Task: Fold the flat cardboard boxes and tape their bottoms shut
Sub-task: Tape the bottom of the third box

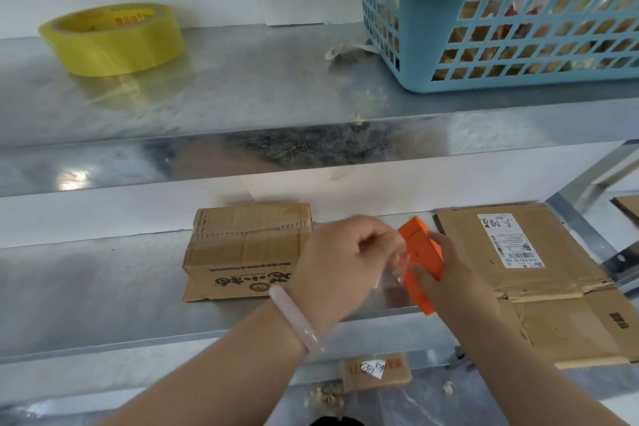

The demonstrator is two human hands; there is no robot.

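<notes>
Yellow tape roll (112, 38) at upper left, blue plastic lattice basket (501, 45) at upper right; at centre, between the folded brown cardboard box (247, 245) and flat cardboard sheet (570, 252) (labelled), the left hand (342, 259) pinches clear film (392, 275) and the right hand (453, 273) grips an orange rectangular block (415, 235).

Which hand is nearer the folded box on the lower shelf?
Left. The left hand is just right of the folded box; the right hand is farther right, holding the orange object.
</notes>
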